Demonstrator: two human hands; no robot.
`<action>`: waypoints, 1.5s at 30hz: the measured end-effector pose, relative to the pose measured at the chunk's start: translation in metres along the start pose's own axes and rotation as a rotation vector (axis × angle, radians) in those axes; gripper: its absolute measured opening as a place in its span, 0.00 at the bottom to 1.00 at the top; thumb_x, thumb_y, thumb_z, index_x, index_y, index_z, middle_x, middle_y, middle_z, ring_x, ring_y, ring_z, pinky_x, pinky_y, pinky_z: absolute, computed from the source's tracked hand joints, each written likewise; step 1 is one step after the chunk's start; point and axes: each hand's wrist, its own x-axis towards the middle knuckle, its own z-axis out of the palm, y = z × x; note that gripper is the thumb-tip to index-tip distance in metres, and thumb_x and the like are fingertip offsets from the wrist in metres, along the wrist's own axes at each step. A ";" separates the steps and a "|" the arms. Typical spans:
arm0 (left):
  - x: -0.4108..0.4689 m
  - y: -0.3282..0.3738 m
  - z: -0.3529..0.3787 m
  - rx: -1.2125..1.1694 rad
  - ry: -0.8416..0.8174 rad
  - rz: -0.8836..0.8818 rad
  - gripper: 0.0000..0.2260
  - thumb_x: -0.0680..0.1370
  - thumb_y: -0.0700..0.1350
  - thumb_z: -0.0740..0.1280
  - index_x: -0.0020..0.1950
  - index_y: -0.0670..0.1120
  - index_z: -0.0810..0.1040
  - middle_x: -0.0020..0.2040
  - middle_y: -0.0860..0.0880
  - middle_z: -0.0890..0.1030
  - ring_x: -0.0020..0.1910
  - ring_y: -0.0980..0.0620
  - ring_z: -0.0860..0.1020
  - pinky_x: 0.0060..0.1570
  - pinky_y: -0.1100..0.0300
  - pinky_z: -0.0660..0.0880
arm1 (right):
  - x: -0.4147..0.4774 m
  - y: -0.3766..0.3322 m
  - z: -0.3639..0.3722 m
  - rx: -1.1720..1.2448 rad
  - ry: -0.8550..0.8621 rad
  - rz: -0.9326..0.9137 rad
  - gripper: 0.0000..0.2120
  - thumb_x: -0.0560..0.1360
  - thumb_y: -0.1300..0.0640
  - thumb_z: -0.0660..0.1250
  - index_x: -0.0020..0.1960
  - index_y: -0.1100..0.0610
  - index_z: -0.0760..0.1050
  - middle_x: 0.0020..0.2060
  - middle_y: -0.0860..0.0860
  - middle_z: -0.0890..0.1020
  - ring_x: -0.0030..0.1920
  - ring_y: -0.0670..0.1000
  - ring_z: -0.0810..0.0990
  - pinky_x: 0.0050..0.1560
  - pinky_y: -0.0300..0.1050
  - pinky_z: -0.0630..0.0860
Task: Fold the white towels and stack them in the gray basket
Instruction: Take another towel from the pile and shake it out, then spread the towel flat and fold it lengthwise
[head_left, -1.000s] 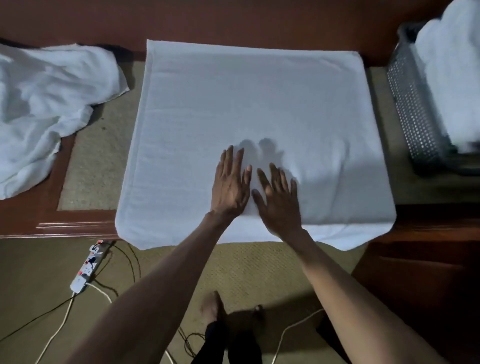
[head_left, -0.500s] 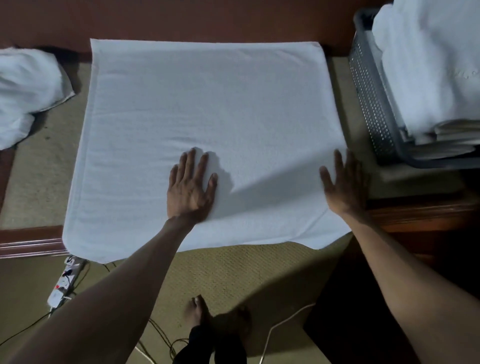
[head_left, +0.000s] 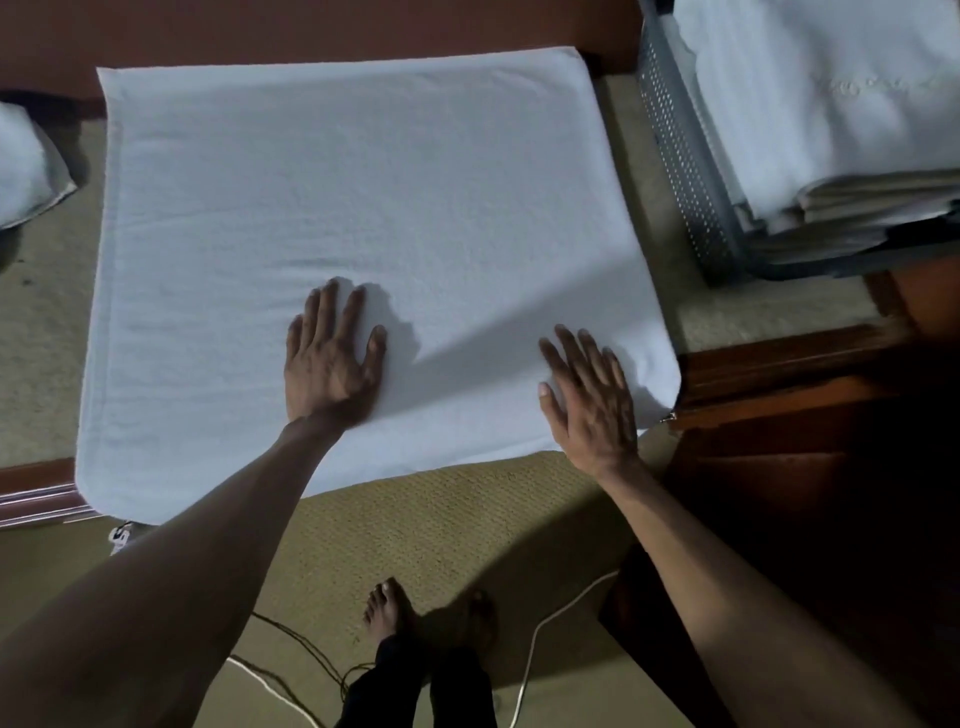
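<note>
Table (head_left: 779, 364): left hand (head_left: 332, 364), right hand (head_left: 592, 400), fingers (head_left: 324, 317) straight on towel (head_left: 363, 197); basket (head_left: 680, 166) partly off-frame

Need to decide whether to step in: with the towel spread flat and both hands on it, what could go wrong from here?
1. The towel overhangs the table at its near edge; with the left hand and right hand only pressing flat, it may slide toward the floor when they lift.
2. The folded stack rises above the rim of the gray basket, so another towel could tip it.
3. Cables lie by the bare feet: a possible trip.
</note>
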 end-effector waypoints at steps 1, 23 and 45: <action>-0.001 0.000 0.000 -0.001 0.002 -0.001 0.27 0.86 0.62 0.49 0.84 0.54 0.54 0.84 0.47 0.54 0.83 0.46 0.51 0.80 0.44 0.52 | -0.004 0.015 -0.003 -0.023 -0.005 0.014 0.27 0.86 0.43 0.49 0.81 0.52 0.60 0.81 0.51 0.59 0.81 0.54 0.55 0.79 0.58 0.57; -0.002 -0.003 0.004 0.005 -0.038 0.011 0.28 0.85 0.62 0.45 0.85 0.54 0.50 0.85 0.46 0.50 0.83 0.45 0.49 0.81 0.45 0.49 | 0.035 -0.116 0.027 0.058 0.093 0.088 0.24 0.84 0.47 0.55 0.78 0.53 0.67 0.79 0.55 0.64 0.80 0.54 0.59 0.79 0.56 0.56; -0.098 -0.202 -0.059 0.030 0.011 -0.184 0.27 0.85 0.64 0.42 0.84 0.59 0.49 0.85 0.49 0.52 0.83 0.45 0.50 0.80 0.43 0.50 | 0.007 -0.125 0.017 0.038 0.078 0.154 0.24 0.85 0.49 0.50 0.77 0.56 0.66 0.77 0.55 0.67 0.78 0.56 0.62 0.75 0.58 0.60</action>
